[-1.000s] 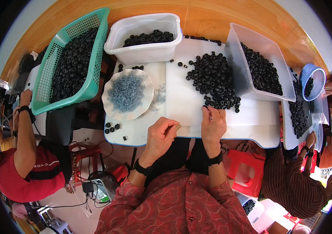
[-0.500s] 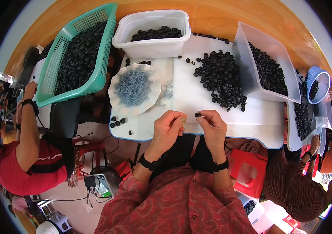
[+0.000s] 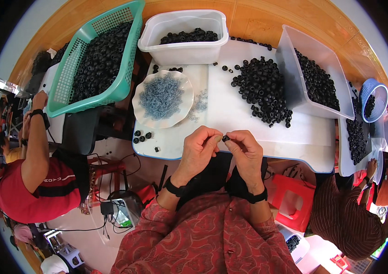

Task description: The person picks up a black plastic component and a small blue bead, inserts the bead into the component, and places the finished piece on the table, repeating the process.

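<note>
Above the table's near edge, my right hand (image 3: 248,153) pinches a small round black plastic part (image 3: 225,138) between thumb and fingertips. My left hand (image 3: 198,150) is also closed in a pinch, its fingertips right against that part; whatever it holds is too small to make out. Beyond my hands lies a heap of similar black parts (image 3: 259,89) on the white table (image 3: 230,116). To the left, a scalloped white plate (image 3: 186,112) carries many small translucent grey-blue rings (image 3: 159,97). Several loose black parts (image 3: 142,136) sit below the plate.
A green basket (image 3: 132,59), a white tub (image 3: 185,57) and a translucent bin (image 3: 294,86) hold more black parts. A small blue basket (image 3: 376,109) stands far right. People sit on both sides. A red stool (image 3: 290,201) is beside me on the right.
My hands have come together: the black part in my right hand has moved left to my left fingertips. The whole view has shifted slightly.
</note>
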`<state>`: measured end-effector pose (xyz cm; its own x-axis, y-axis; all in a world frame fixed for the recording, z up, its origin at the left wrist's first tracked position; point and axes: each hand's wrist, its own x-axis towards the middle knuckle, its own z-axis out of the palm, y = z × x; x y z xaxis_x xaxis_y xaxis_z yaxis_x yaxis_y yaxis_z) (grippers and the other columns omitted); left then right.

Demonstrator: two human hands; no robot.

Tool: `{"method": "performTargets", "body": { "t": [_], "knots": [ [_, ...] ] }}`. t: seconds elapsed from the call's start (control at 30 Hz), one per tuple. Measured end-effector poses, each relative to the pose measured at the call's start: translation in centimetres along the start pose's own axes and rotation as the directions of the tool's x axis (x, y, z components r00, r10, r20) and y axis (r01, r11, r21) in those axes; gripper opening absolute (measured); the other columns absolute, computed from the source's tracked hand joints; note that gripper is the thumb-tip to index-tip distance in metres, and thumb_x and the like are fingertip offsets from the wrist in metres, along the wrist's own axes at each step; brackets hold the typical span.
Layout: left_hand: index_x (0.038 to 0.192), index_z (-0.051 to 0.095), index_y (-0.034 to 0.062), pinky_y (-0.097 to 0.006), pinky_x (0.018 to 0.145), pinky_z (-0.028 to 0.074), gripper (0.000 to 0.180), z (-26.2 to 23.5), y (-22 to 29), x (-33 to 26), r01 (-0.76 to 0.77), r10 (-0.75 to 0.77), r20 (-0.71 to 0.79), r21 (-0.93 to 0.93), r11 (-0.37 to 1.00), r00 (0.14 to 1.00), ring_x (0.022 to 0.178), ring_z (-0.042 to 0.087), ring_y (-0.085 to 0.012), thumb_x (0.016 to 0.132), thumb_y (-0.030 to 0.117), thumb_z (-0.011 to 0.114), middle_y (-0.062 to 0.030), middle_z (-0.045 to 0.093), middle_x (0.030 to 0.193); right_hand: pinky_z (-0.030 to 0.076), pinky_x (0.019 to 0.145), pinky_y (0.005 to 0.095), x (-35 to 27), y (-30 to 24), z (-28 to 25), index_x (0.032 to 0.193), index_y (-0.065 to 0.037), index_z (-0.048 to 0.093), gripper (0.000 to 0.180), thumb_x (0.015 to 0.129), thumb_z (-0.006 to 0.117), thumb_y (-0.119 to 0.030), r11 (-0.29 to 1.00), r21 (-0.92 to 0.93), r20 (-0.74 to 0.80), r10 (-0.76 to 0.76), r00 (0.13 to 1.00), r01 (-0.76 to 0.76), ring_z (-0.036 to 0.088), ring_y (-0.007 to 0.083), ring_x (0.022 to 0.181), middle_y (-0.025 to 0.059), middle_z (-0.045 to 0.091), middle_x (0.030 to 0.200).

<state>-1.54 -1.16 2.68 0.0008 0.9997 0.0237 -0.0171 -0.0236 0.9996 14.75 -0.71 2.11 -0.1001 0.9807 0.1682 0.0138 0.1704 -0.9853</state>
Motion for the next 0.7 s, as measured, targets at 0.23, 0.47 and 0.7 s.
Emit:
{"method": "performTargets", "body": {
  "t": [0.23,0.47,0.7],
  "knots": [
    [0.096,0.065,0.0006,-0.024,0.054,0.049,0.003,-0.3,0.3,-0.1,-0.097,0.097,0.001,0.115,0.989,0.995,0.061,0.06,-0.0093,0.096,0.003,0.063,-0.004,0.063,0.077,0.051,0.079,0.0241,0.0,-1.0,0.0,0.105,0.001,0.068,0.019,0.087,0.07,0.007,0.99,-0.124,0.02,-0.07,0.997,0.072,0.063,0.0118,0.089,0.0057,0.066,0.101],
    [0.095,0.066,0.0022,-0.035,0.055,0.047,0.004,-0.3,0.1,-0.1,-0.281,0.3,0.0,0.351,0.893,0.954,0.063,0.061,-0.0265,0.091,0.0,0.066,-0.012,0.061,0.082,0.051,0.074,0.0236,0.0,-1.6,0.3,0.104,0.0,0.068,0.02,0.085,0.072,0.006,0.977,-0.197,0.009,-0.084,0.996,0.085,0.062,0.0103,0.082,0.0049,0.067,0.096],
    [0.099,0.07,0.0011,-0.027,0.054,0.048,0.007,-0.8,0.7,-0.1,-0.218,0.213,0.045,0.23,0.949,0.976,0.061,0.061,-0.0152,0.092,0.002,0.068,-0.0072,0.064,0.081,0.052,0.07,0.0236,0.0,-1.4,0.1,0.103,0.0,0.067,0.022,0.083,0.073,0.007,0.985,-0.161,0.015,-0.062,0.998,0.063,0.064,0.0102,0.078,0.0056,0.068,0.094]
  ]
}}
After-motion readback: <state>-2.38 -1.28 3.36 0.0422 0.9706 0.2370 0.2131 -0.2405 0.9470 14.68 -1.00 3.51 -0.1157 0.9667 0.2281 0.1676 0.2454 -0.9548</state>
